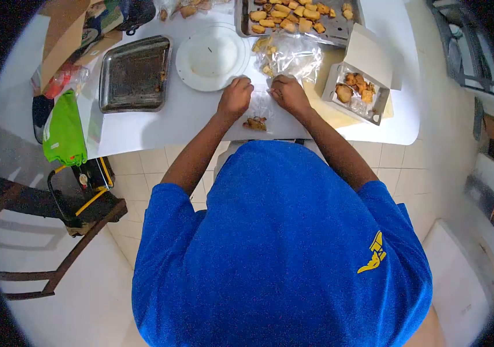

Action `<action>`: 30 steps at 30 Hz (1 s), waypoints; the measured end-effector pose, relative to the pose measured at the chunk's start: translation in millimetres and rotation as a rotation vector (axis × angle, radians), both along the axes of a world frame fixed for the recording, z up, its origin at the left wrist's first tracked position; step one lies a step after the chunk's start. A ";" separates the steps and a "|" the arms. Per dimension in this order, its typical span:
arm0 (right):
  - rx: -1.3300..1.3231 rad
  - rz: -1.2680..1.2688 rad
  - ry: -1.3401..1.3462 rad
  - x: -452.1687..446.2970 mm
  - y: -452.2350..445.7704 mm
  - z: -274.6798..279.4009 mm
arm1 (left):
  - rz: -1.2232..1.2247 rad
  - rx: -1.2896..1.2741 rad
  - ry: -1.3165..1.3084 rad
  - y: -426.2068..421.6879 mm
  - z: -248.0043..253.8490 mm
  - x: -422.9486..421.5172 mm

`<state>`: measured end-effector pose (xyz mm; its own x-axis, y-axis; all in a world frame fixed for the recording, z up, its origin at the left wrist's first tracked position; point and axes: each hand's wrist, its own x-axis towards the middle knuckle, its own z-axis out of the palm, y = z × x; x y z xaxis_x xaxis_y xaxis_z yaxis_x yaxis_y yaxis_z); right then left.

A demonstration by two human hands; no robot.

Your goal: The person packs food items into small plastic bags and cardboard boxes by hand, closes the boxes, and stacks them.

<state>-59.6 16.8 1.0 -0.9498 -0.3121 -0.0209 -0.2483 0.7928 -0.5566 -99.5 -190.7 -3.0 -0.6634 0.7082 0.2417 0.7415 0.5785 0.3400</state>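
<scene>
A small clear plastic bag (263, 108) lies on the white table, with a few browned food pieces (255, 123) at its near end. My left hand (236, 97) is closed at the bag's far left corner, beside the rim of a white plate (186, 65). At the far right corner, my right hand (289, 94) is closed too, its fingertips pinched on the plastic. Just beyond my right hand sits a larger crumpled clear bag (300, 55) with some yellowish pieces at its left side.
A metal tray (339, 36) of golden baked pieces stands at the back. On the right, an open white box (368, 58) holds browned pieces. A dark, crumb-marked tray (133, 72) lies at left, near a green cloth item (65, 130) and a cardboard box (65, 40).
</scene>
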 end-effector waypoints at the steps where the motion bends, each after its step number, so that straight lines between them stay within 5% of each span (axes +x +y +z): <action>1: -0.025 -0.056 -0.040 -1.6 -3.1 2.0 | 0.009 -0.045 -0.078 1.2 -1.4 -6.2; 7: -0.096 -0.306 -0.054 -5.2 -13.6 -1.6 | 0.001 -0.310 -0.320 24.1 8.4 -30.0; 9: -0.034 -0.290 0.009 -8.5 -16.1 -9.8 | -0.106 -0.498 -0.330 27.2 -4.3 -42.3; 15: -0.051 -0.155 0.080 -7.9 -25.5 -10.2 | -0.142 -0.523 -0.421 5.8 -8.9 -36.4; 18: -0.083 -0.069 0.019 -11.3 -39.8 -12.8 | -0.107 -0.711 -0.956 -7.1 -10.6 -30.1; 21: -0.050 0.034 0.134 -9.8 -56.7 -6.6 | 0.070 -0.567 -1.075 -12.7 -2.8 -21.3; 22: -0.070 0.042 0.077 -10.7 -61.8 -6.8 | 0.101 -0.384 -0.938 -15.1 -9.8 -19.7; 24: -0.151 -0.179 0.082 3.6 -61.0 7.2 | 0.169 -0.022 -0.654 -23.7 -26.0 -16.2; 26: -0.235 -0.514 0.174 28.2 -54.2 11.6 | 0.181 -0.028 -0.794 -24.5 -13.0 -23.9; 28: -0.115 -0.585 -0.521 55.0 -41.9 50.1 | 0.217 -0.082 -0.983 -31.8 1.0 -23.1; 30: -0.124 -0.588 -0.460 74.4 -47.2 24.8 | 0.199 0.051 -0.962 -46.0 0.4 -13.8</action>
<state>14.8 -30.4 25.8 -0.8647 0.2176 -0.4528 0.4749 0.6478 -0.5957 -113.3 -236.7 -2.6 -0.6994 0.5658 -0.4368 0.0260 0.6308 0.7755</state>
